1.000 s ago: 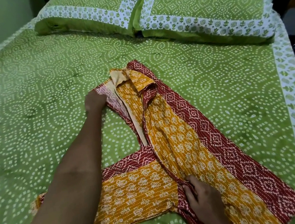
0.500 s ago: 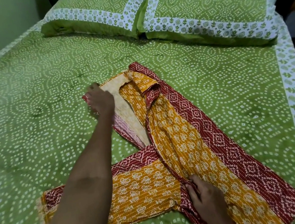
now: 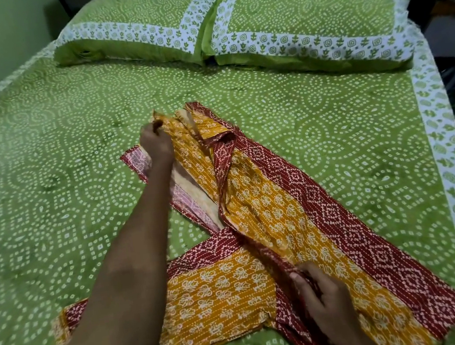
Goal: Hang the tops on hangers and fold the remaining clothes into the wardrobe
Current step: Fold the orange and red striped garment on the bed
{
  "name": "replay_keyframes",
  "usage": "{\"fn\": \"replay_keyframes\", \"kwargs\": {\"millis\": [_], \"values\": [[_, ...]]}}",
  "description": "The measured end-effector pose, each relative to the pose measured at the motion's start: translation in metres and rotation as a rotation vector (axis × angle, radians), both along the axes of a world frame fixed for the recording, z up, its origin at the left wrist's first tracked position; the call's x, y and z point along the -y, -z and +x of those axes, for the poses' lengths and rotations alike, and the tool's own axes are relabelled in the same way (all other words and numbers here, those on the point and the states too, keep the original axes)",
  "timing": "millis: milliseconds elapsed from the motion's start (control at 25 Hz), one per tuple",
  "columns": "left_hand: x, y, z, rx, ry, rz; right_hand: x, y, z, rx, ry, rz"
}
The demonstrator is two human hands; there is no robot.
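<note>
- My left hand (image 3: 156,144): fingers curled, pinching the upper edge of the yellow-and-red top (image 3: 269,210) at its 11 o'clock end.
- My right hand (image 3: 325,296): fingers curled, gripping the red border at the garment's 6 o'clock side.
- Top: printed yellow panels, red dotted borders, pale lining showing; partly folded, sleeve out toward 8 o'clock.
- Location: flat on the green bedspread (image 3: 44,168), mid-bed; two pillows (image 3: 300,15) at 12 o'clock.
</note>
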State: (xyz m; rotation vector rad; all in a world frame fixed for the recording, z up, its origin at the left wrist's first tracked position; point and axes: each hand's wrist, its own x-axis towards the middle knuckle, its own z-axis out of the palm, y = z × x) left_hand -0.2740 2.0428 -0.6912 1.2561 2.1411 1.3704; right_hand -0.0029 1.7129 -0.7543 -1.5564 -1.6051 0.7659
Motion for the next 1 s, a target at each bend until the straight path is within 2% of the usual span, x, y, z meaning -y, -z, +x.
{"fn": "replay_keyframes", "kwargs": {"millis": [80, 200, 360, 440, 520, 600, 680, 760, 840, 1000], "values": [[0.024, 0.02, -0.028, -0.056, -0.04, -0.046, 0.002, -0.004, -0.002, -0.011, -0.006, 0.042], [0.045, 0.038, -0.047, -0.105, -0.094, -0.206, 0.006, -0.005, -0.005, 0.026, -0.081, -0.075], [0.039, 0.025, -0.051, -0.212, -0.011, -0.169, 0.005, -0.007, -0.006, 0.106, -0.057, -0.051], [0.045, 0.026, -0.053, -0.244, 0.04, -0.255, 0.008, -0.005, -0.007, 0.241, -0.095, -0.031], [0.045, 0.021, -0.048, -0.21, 0.026, -0.291, 0.008, 0.002, -0.008, 0.334, -0.097, -0.084], [0.049, 0.012, -0.033, -0.244, 0.023, -0.233, 0.007, 0.006, -0.008, 0.331, -0.129, -0.146], [0.06, 0.01, -0.01, -0.028, 0.14, -0.209, 0.006, 0.003, -0.008, 0.328, -0.154, -0.166], [0.071, 0.015, 0.01, 0.28, 0.223, -0.346, 0.005, 0.0, -0.009, 0.337, -0.15, -0.127], [0.073, 0.02, 0.02, 0.409, 0.202, -0.387, 0.006, -0.004, -0.01, 0.348, -0.154, -0.111], [0.065, 0.006, 0.034, 0.736, 0.196, -0.307, 0.008, -0.003, -0.009, 0.317, -0.156, -0.092]]}}
